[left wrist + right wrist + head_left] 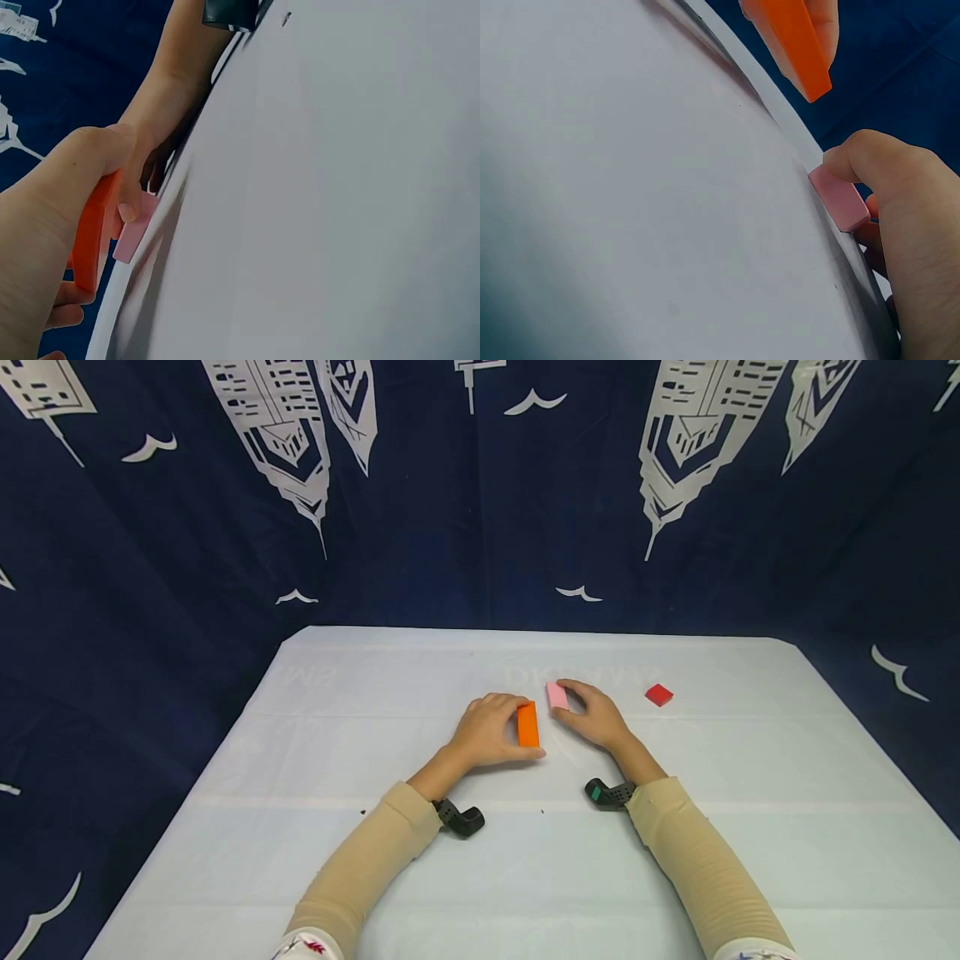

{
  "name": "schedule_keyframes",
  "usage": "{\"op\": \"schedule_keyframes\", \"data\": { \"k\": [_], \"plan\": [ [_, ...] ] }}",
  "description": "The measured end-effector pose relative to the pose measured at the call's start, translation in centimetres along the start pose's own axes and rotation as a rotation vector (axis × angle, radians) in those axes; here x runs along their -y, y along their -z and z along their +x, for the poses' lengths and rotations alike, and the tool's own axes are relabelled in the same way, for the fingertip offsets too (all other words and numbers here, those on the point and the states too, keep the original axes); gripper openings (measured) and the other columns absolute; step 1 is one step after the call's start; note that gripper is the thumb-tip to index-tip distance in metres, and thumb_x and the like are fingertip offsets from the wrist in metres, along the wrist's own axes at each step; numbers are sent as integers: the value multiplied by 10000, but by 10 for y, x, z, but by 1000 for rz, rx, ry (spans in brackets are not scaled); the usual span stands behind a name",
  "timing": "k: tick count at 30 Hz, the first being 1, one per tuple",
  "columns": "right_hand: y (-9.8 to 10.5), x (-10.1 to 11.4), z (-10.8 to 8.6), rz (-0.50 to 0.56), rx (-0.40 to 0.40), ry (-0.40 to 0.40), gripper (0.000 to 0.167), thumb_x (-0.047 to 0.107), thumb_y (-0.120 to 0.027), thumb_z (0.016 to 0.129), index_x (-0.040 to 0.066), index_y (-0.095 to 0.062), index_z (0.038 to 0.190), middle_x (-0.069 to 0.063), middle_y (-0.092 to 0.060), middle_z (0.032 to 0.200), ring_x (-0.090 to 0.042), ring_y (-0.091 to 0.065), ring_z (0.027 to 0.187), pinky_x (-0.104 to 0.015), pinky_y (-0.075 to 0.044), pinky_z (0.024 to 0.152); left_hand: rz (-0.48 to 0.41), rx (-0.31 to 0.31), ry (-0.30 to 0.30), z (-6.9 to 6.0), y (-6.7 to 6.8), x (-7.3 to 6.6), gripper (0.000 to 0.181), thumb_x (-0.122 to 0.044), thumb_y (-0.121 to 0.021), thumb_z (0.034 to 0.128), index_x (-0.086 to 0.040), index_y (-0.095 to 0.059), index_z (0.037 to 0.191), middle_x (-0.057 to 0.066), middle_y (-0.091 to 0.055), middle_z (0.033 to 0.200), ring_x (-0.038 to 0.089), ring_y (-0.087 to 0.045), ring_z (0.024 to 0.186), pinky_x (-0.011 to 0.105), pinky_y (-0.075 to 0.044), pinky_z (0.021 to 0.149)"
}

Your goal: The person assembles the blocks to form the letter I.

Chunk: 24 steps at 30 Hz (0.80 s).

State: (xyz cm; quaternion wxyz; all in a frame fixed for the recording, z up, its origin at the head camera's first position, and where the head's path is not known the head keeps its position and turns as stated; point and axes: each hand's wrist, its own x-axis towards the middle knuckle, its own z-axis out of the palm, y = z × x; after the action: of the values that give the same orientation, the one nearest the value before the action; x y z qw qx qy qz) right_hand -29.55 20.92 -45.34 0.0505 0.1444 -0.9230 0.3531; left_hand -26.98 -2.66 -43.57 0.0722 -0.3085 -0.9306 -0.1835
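An orange block [528,725] is pinched between the thumb and fingers of my left hand [489,732], held upright near the table's middle. In the left wrist view the same orange block [91,232] shows its long side beside the thumb. Just to the right, my right hand [595,717] pinches a small pink block [557,696] by its ends. The pink block [840,198] touches or sits very near the white surface in the right wrist view. A small gap separates the two blocks. A red block [659,695] lies right of my right hand, untouched.
A white cloth-covered table [525,877] spreads beneath both arms. Behind it hangs a dark blue curtain [480,527] with white building and bird prints. Black wrist devices [461,820] sit on both wrists, and tiny dark specks dot the cloth.
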Motion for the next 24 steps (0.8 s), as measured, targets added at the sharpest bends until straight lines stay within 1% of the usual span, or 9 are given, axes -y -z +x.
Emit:
{"op": "schedule_keyframes", "data": {
  "k": [9,18,24],
  "plan": [
    [-1,-1,0,-9,5,-13,607,325,-666,898,52,-492,1411,-198,-457,1450,-379,-385,1352,-541,-269,1104,20,12,13,0,-6,2,881,-713,-686,716,-165,-515,1384,1,-556,1351,190,-475,1251,408,-380,1006],
    [-2,0,2,-18,9,-16,604,326,-661,900,59,-491,1414,-188,-458,1453,-370,-386,1353,-535,-269,1106,36,16,13,-2,-9,5,884,-723,-672,718,-168,-512,1387,3,-552,1355,190,-468,1260,407,-376,1010],
    [-1,1,1,-18,4,-18,608,333,-662,897,57,-494,1412,-191,-457,1453,-374,-386,1352,-543,-272,1102,41,19,0,-2,-12,6,897,-734,-663,716,-162,-509,1390,7,-552,1357,200,-462,1270,413,-373,1018]
  ]
}}
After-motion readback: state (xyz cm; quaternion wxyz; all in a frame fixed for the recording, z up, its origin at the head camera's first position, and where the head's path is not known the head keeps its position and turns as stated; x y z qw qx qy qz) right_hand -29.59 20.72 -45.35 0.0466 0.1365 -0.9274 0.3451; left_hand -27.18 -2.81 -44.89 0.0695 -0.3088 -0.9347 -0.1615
